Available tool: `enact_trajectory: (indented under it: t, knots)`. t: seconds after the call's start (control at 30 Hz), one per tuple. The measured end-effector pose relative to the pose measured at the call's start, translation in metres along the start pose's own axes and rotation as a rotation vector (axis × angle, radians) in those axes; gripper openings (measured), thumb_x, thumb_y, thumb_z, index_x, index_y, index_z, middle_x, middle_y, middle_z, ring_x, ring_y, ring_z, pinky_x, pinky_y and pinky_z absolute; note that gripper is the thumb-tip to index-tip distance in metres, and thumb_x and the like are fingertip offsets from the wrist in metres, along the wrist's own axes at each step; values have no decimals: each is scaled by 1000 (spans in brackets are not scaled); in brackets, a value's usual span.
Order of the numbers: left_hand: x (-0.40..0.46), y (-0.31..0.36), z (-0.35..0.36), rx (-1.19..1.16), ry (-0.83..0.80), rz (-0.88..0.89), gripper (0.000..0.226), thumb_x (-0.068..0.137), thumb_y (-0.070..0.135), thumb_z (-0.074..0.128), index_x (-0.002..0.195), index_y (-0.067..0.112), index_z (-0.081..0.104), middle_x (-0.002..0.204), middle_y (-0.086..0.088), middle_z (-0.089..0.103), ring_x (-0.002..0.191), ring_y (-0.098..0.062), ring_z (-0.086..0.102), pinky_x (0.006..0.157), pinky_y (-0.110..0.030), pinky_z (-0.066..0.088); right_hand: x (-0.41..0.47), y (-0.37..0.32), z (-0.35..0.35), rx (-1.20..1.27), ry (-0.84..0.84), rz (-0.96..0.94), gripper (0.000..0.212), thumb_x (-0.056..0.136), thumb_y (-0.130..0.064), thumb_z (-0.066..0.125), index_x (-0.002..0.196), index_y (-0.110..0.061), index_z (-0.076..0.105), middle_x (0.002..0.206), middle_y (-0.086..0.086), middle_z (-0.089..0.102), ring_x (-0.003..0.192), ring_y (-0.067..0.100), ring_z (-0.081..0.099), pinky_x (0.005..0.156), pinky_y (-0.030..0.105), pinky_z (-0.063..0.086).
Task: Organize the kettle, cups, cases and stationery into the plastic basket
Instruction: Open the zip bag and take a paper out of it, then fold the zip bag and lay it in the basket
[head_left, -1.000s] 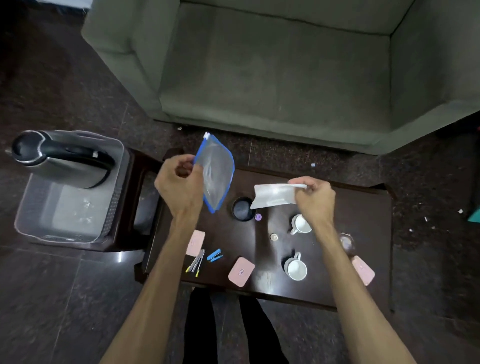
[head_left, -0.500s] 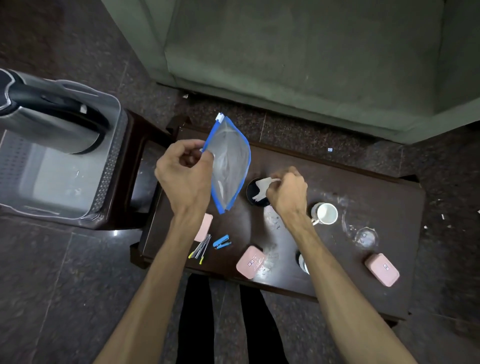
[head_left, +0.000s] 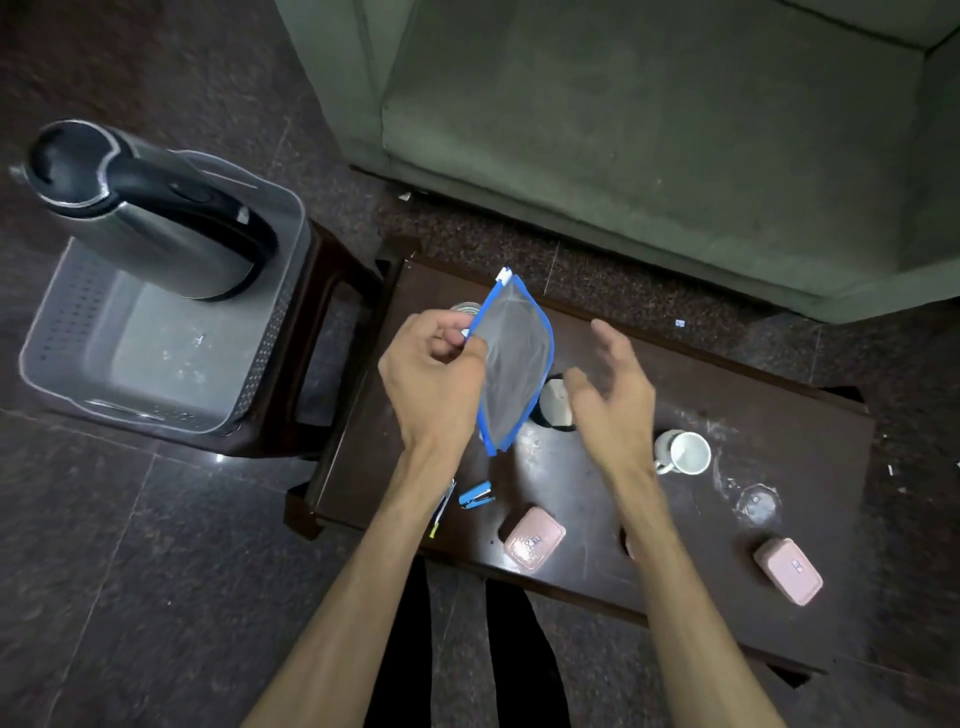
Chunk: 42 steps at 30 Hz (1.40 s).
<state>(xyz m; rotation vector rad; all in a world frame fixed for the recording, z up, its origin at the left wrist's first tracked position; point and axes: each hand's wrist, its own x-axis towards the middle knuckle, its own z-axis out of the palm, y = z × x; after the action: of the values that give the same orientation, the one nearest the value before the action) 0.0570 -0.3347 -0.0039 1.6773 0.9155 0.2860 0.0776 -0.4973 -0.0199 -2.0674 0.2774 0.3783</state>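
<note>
My left hand (head_left: 436, 374) pinches the top edge of a clear zip pouch with blue trim (head_left: 511, 364), held upright above the dark wooden table (head_left: 779, 415). My right hand (head_left: 610, 387) hovers beside the pouch, fingers spread and holding nothing. A steel kettle with a black handle (head_left: 150, 218) stands in the grey plastic basket (head_left: 78, 332) at the left. On the table lie a white cup (head_left: 683, 453), two pink cases (head_left: 532, 538) (head_left: 788, 570), a blue stapler (head_left: 475, 494) and pens (head_left: 441, 512) partly hidden by my left wrist.
The basket sits on a dark stool (head_left: 332, 291) left of the table. A black round container with white paper in it (head_left: 555, 408) sits behind my right hand. A small glass (head_left: 758, 503) stands at the right. A green sofa (head_left: 649, 130) fills the back.
My right hand has let go of the white paper, which now lies in the black container, and has opened beside the pouch. The view has shifted left and down.
</note>
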Motion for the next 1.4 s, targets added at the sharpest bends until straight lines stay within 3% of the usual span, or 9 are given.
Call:
enact_trajectory:
  t: [0.2,0.33,0.43,0.53,0.63,0.73,0.87,1.07,1.4]
  knots:
    - [28,20,-30,-222,147,-190,25,76,-8,70,80,17,70,72,-3,66,65,-16,62,68,-35,56,-27,-54,7,-137,-651,-229,112,65,-23,73,162,-40,21,158,-24,44,146,2,43,119,24,36]
    - [52,42,-56,-399,176,-277,18,79,1,76,85,15,66,78,-10,66,68,-26,65,71,-53,62,-38,-56,70,-139,-320,-239,70,80,-11,85,141,-32,58,111,-19,73,94,-9,64,86,25,48]
    - [69,47,-81,-587,127,-283,27,83,35,78,89,13,66,67,2,62,54,-15,61,49,-31,56,-30,-59,97,80,-166,-218,22,97,-5,70,101,-25,80,85,-20,76,80,-6,64,80,30,49]
    - [102,18,-123,-376,192,-300,37,90,45,68,106,12,68,86,11,69,77,-4,66,77,-28,56,-18,-73,112,250,-306,-193,19,98,-2,68,98,-14,83,100,-4,82,94,8,75,87,32,59]
    - [127,-16,-162,-300,-189,-464,56,89,45,65,129,6,65,122,-6,72,115,-17,68,103,-43,52,-10,-91,126,409,-494,-148,18,96,4,63,98,-1,80,102,8,81,97,15,76,87,21,58]
    - [135,-33,-186,-374,-387,-461,39,90,33,64,120,12,74,116,-12,78,111,-30,73,99,-44,55,-1,-103,140,447,-582,-41,20,97,0,64,102,-7,81,103,10,80,96,18,76,87,20,57]
    - [143,-47,-212,-343,-151,-408,29,90,6,70,118,14,73,100,-8,81,89,-20,76,82,-38,58,9,-114,163,396,-463,92,19,92,-4,72,108,-12,80,99,11,81,90,19,75,81,33,59]
    - [151,-56,-244,-299,48,-313,31,92,-7,68,117,9,62,74,-10,67,71,-16,65,73,-25,55,12,-121,190,219,-391,-121,73,89,1,79,149,-30,51,78,-1,79,66,5,67,66,15,53]
    - [156,-80,-320,12,-186,-113,26,83,6,78,102,24,80,100,-18,71,87,-14,63,89,-33,50,-3,-140,220,-185,-474,-372,25,84,-8,82,88,-33,81,82,-17,73,72,1,65,72,18,51]
